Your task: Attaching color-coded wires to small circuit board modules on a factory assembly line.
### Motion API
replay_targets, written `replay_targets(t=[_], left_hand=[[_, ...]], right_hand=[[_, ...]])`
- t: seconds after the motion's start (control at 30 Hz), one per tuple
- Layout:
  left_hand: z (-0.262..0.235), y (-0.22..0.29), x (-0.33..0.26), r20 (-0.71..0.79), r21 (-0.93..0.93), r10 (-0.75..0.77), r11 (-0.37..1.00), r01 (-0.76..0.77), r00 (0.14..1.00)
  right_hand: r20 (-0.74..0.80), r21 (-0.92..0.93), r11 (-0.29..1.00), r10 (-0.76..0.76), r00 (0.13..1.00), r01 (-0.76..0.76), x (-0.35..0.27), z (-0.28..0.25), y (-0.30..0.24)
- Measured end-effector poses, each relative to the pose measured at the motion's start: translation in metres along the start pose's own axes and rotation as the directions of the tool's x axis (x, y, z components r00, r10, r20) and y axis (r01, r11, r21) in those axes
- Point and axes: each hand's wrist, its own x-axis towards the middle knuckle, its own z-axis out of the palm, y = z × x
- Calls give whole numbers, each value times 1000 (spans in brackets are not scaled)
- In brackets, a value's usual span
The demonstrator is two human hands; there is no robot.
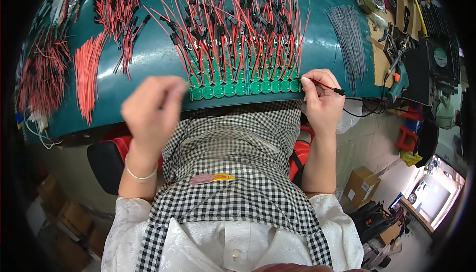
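Observation:
My right hand [325, 98], closed in a pinch, holds a wire lead [323, 84] with red and black strands and a black plug end. Its fingertips are at the right end of a panel of round green circuit boards [229, 90], close to the table's front edge. Many red and black leads with black connectors [233, 29] rise from the panel and lie back over it. To the left of the panel is my left hand [156, 106], blurred, its fingers curled together. Whatever is between those fingers, if anything, cannot be made out.
On the green tabletop [148, 59], loose red wires [89, 76], connector leads [119, 9] and a darker red bundle [44, 68] lie left. Grey wires [348, 41] lie right, before a green-handled tool [399, 83]. A cardboard box [361, 186] stands on the floor.

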Motion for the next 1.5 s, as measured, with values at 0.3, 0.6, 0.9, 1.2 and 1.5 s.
replay_targets(t=[0.3, 0.6, 0.9, 1.2, 1.5], left_hand=[[-72, -104, -4, -327, 385, -260, 841, 379, 909], [-125, -161, -22, -169, 748, -354, 561, 354, 920], [-119, -186, -29, -248, 682, -396, 576, 450, 884], [-122, -181, -27, -281, 664, -488, 524, 534, 827], [-128, -177, -24, -295, 613, -600, 479, 628, 744]], right_hand=[[19, -44, 998, 43, 999, -42, 4, -2, -3], [55, -147, 983, -105, 993, 112, 9, 1, -7], [92, -78, 995, -51, 994, 58, 12, -2, -7], [172, -194, 951, -210, 963, 242, 17, -4, -7], [218, -337, 895, -230, 948, 294, 20, 3, -14]])
